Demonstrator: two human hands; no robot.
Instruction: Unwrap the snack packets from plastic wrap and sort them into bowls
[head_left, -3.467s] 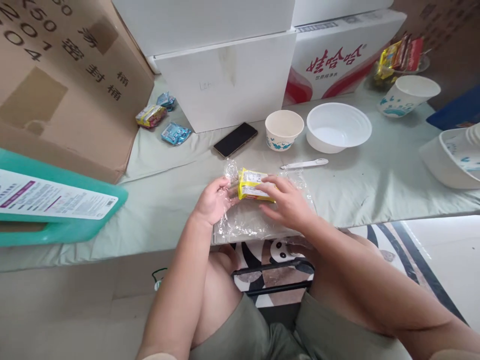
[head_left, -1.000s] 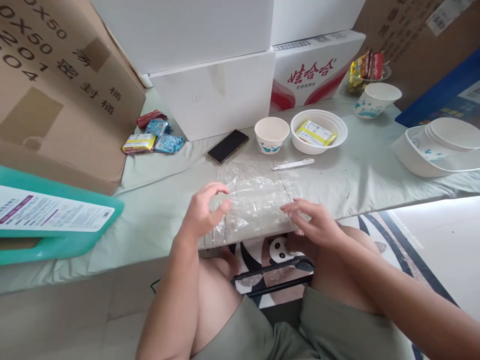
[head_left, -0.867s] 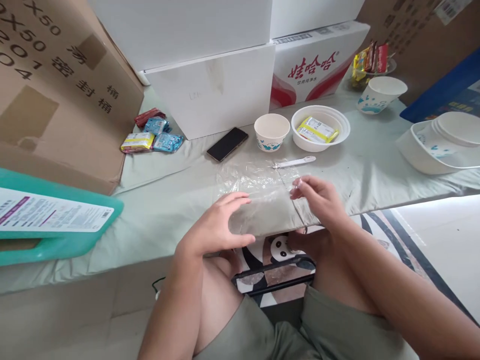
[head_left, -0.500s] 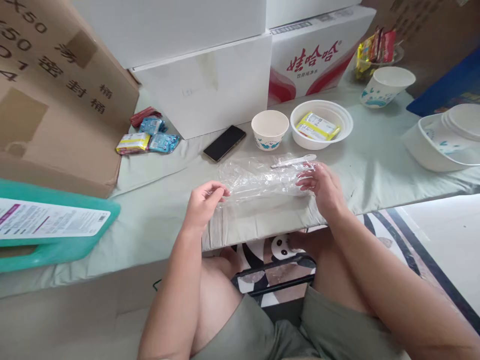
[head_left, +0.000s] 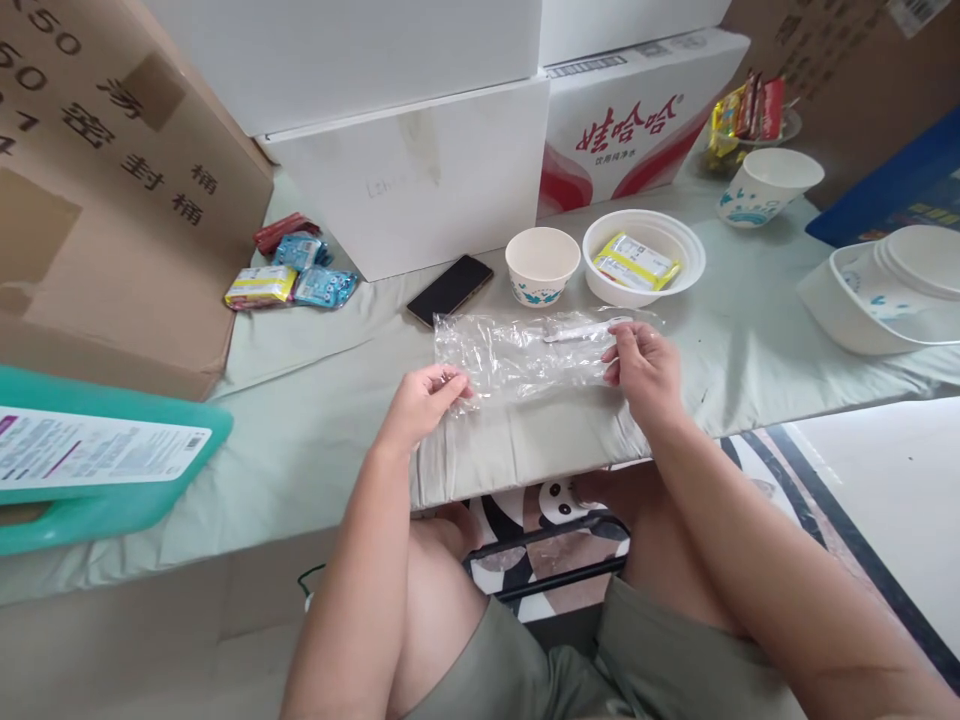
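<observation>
A crinkled clear plastic bag (head_left: 510, 360) lies spread flat near the table's front edge. My left hand (head_left: 431, 400) pinches its lower left corner between thumb and fingers. At the opposite end, my right hand (head_left: 646, 368) is closed on the bag's right side, its fingertips beside the end of a slim white plastic utensil (head_left: 577, 330). Whether that utensil lies inside or on top of the bag, I cannot tell. Just behind the bag are a black phone (head_left: 451, 290), a paper cup (head_left: 541, 266) and a white bowl (head_left: 645, 290) holding a yellow-and-white packet (head_left: 636, 262).
Small snack packets (head_left: 292, 270) lie left beside a cardboard box (head_left: 150, 250). A green jug (head_left: 112, 460) lies at the front left. White cartons (head_left: 420, 190) stand behind. On the right are another cup (head_left: 765, 190), a snack bowl (head_left: 791, 125) and a white tub (head_left: 840, 310).
My right hand's fingers have closed onto the bag's right end. My left hand has shifted slightly right, and the bag looks flatter and more spread out.
</observation>
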